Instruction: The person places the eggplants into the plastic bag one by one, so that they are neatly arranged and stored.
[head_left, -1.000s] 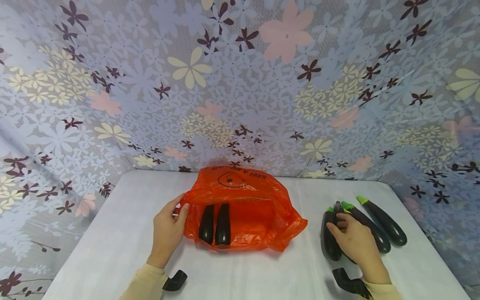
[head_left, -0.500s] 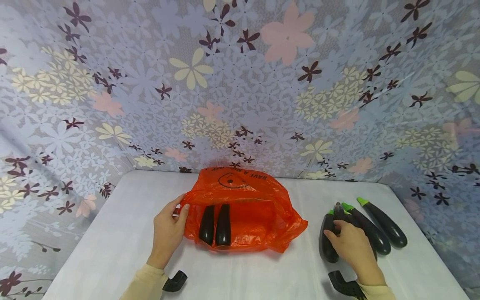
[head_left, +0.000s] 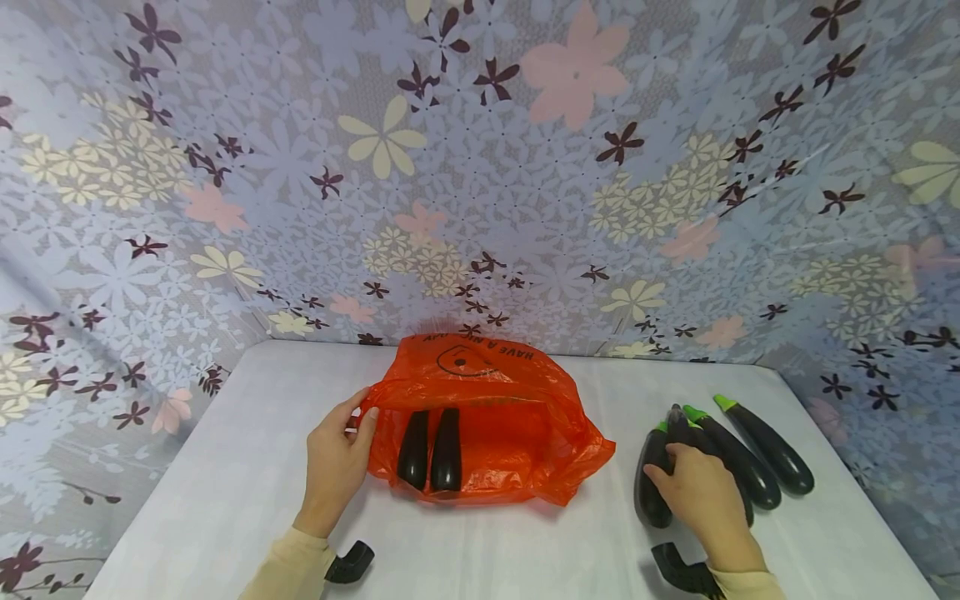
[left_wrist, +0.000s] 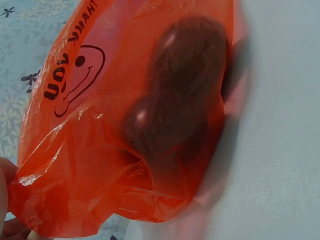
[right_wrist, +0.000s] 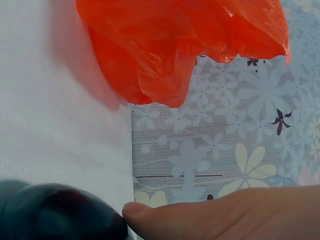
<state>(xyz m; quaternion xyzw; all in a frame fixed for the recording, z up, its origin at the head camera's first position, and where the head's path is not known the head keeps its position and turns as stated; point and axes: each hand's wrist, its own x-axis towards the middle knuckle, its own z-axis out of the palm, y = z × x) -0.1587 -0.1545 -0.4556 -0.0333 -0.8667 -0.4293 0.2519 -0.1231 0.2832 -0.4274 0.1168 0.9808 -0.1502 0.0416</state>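
Note:
My left hand (head_left: 337, 467) pinches the left edge of a red plastic bag (head_left: 525, 387), whose mouth gapes toward me. Inside lie two eggplants (head_left: 447, 454) side by side; in the left wrist view their rounded ends (left_wrist: 187, 55) show dark through the film. At the right, my right hand (head_left: 705, 496) grips an eggplant (head_left: 678, 429) from above, covering most of it. Its thumb lies along a left neighbour eggplant (head_left: 652, 492). In the right wrist view the thumb (right_wrist: 200, 215) meets a dark rounded eggplant (right_wrist: 65, 215).
Two more green-capped eggplants, a nearer one (head_left: 738, 454) and an outer one (head_left: 772, 446), lie right of my right hand. Everything rests on a white-covered table (head_left: 525, 550) against a flowered wall (head_left: 480, 208). Black wrist mounts (head_left: 351, 562) stick out beside both sleeves.
My right hand has shifted slightly left and toward me over the eggplants, and the leftmost eggplant has slid a little left. My left hand and the bag have stayed in place.

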